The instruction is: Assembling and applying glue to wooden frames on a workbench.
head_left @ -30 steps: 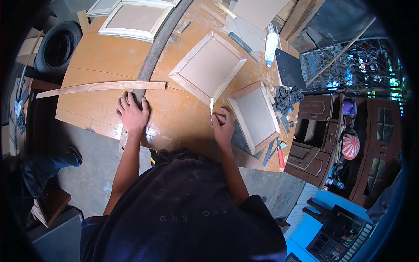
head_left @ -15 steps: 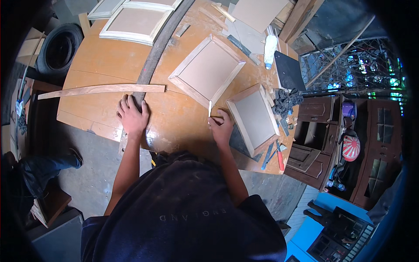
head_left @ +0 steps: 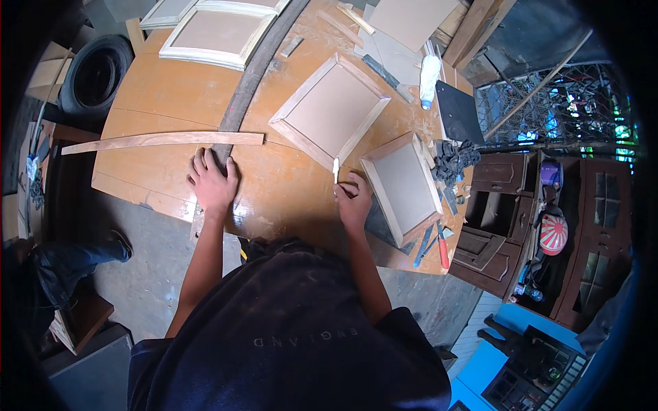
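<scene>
My left hand (head_left: 214, 185) lies on the tabletop and on the near end of a long dark wooden bar (head_left: 240, 99), its fingers spread and slightly curled. Between the fingertips of my right hand (head_left: 354, 201) is a thin white stick (head_left: 336, 171), pointing away from me. Its far tip overlaps the near corner of a square wooden-framed panel (head_left: 329, 109); I cannot tell whether they touch. To the right of that hand, a second framed panel (head_left: 404, 188) lies at an angle. A slightly curved wooden strip (head_left: 161, 141) crosses the bar just beyond my left hand.
The orange-brown table (head_left: 164, 89) also bears pale framed panels (head_left: 218, 31) at the far left. Toward the right are a white bottle (head_left: 429, 75), a crumpled dark cloth (head_left: 456, 159) and a red-handled tool (head_left: 443, 252). A person's leg (head_left: 82, 264) shows at left.
The whole view has shifted slightly. Both hands keep their places, and the white stick stays at the panel's near corner.
</scene>
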Demonstrator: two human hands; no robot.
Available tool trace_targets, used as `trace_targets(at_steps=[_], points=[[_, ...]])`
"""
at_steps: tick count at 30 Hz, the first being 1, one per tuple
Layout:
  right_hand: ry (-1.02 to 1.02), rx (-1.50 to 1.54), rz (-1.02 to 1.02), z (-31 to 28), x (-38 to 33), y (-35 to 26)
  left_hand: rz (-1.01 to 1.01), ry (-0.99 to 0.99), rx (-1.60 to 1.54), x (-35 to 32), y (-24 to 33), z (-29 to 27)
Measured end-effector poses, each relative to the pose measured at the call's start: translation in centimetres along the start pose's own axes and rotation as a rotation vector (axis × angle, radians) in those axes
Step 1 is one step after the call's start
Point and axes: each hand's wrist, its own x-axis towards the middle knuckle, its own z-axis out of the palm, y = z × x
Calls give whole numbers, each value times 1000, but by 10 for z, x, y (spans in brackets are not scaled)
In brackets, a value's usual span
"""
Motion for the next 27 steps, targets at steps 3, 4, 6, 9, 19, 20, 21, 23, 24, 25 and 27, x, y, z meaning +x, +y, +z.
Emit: trace_targets(at_steps=[3, 4, 6, 9, 19, 20, 21, 23, 24, 25, 27], points=[[7, -31, 3, 1, -1, -7, -5, 2, 8, 0, -2, 1], [6, -32, 2, 1, -1, -9, -3, 9, 11, 0, -2, 1], [14, -24, -2, 0, -2, -11, -3, 11, 1, -1, -2, 0], [11, 31, 28, -1, -3, -13, -2, 11, -6, 0, -1, 0], [28, 54, -8, -3, -5, -23, -11, -12, -3, -1, 0, -3], [29, 79, -1, -3, -5, -25, -11, -13, -3, -1, 0, -3], [29, 104, 6, -4, -5, -27, -11, -10, -2, -1, -1, -3], [33, 89, -5, -8, -3, -30, -11, -9, 1, -1, -1, -2], [36, 74, -18, -10, -2, -32, -11, -9, 1, -1, -1, -2], [38, 75, -15, -13, 0, -34, -10, -10, 0, -1, -1, -2], [125, 168, -34, -21, 7, -37, -9, -5, 2, -1, -1, 0]])
